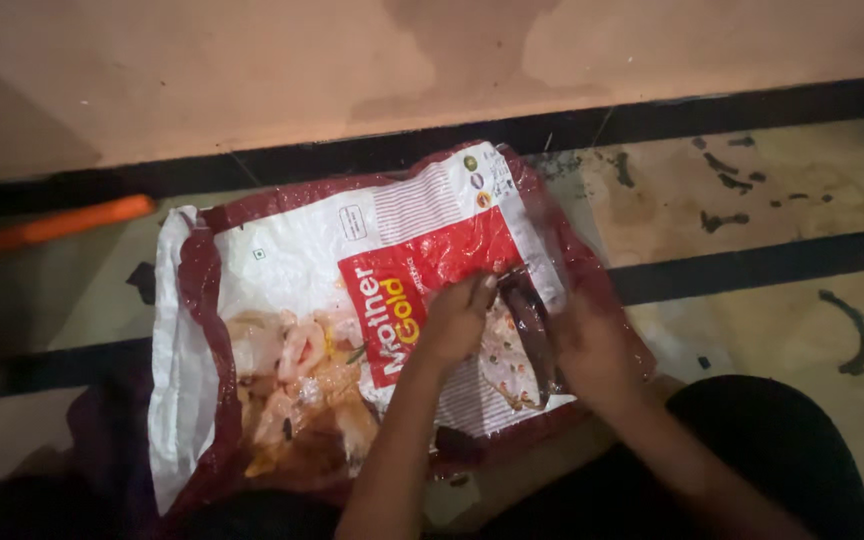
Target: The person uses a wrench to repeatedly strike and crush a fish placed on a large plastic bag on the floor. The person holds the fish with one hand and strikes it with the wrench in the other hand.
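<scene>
Head view, dim light, person seated at floor level.

Far left: an orange handle [52,226] lies on the floor along the dark wall strip, well apart from the work.

Centre-left: a flattened plastic sack [282,250], white with red panels, is spread on the floor [752,190] as a mat. Pale, wet-looking pieces [297,385] (raw meat or fish, cannot tell which) sit in a heap on its left part.

Centre: left hand [457,320], fingers curled together, pinches the upper end of a long dark thing [532,335] that rests on the sack's right part.

Right of that: right hand [592,345] is closed around the same dark thing from its right side; what exactly it is stays unclear, blurred and shadowed.

Handling judgement: the dark thing looks slim, glossy and probably slick, likely soft rather than stiff, so a pinch at one end plus a wrapped grip along the body seems the safer hold. The sack is thin, light and crinkly, liable to slide on the floor
</scene>
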